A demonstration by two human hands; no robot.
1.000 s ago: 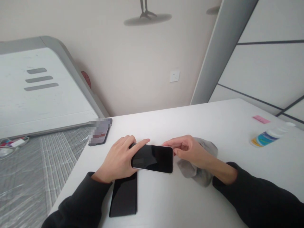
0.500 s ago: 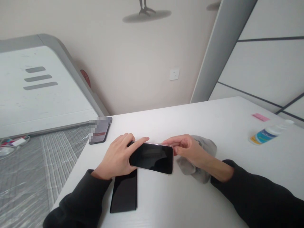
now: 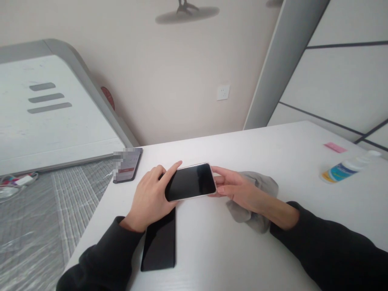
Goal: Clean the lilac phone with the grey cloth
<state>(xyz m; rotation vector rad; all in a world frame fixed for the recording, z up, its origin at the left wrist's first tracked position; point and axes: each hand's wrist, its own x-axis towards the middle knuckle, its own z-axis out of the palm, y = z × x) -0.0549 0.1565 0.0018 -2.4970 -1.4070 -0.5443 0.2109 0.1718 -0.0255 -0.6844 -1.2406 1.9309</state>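
A smartphone (image 3: 191, 182) in a clear case lies sideways between my two hands, its dark screen facing up toward me. My left hand (image 3: 151, 194) grips its left end, thumb along the top edge. At the other end, the fingers of my right hand (image 3: 232, 185) close on the phone's right edge, some of them hidden beneath it. Below my left hand a second black phone-like device (image 3: 159, 246) rests on the table, its upper part covered by that hand. A crumpled grey cloth (image 3: 257, 214) lies under and behind my right wrist.
The white table (image 3: 218, 250) holds another phone (image 3: 129, 165) at its far left edge, partly pixelated. At the right lie a white bottle (image 3: 348, 167) with a blue and yellow label and a pink slip (image 3: 335, 147). A plastic-covered bed (image 3: 81, 194) borders the left side.
The held phone has tilted, its right end rising. My right fingers have moved from just beside its corner to a grip on the right end.
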